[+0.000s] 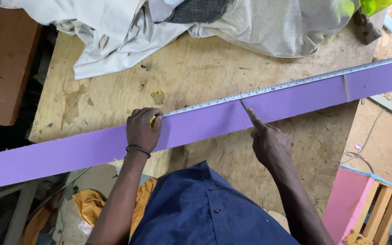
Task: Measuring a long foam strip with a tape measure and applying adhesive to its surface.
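Note:
A long purple strip [205,122] lies slantwise across a plywood table [196,72]. Along the strip's far edge runs a tape measure blade [268,88]. My left hand [142,129] presses down on the strip and is closed on the yellow tape measure case, most of it hidden under the fingers. To the right, my right hand [268,140] holds a thin pencil-like marker [243,105] with its tip on the purple strip, just below the tape blade.
Crumpled white and grey fabrics [169,27] are piled at the table's far side. A brown cabinet [5,63] stands at the left. A pink and blue wooden frame [368,204] sits at the lower right, and yellow cloth [91,204] lies under the table.

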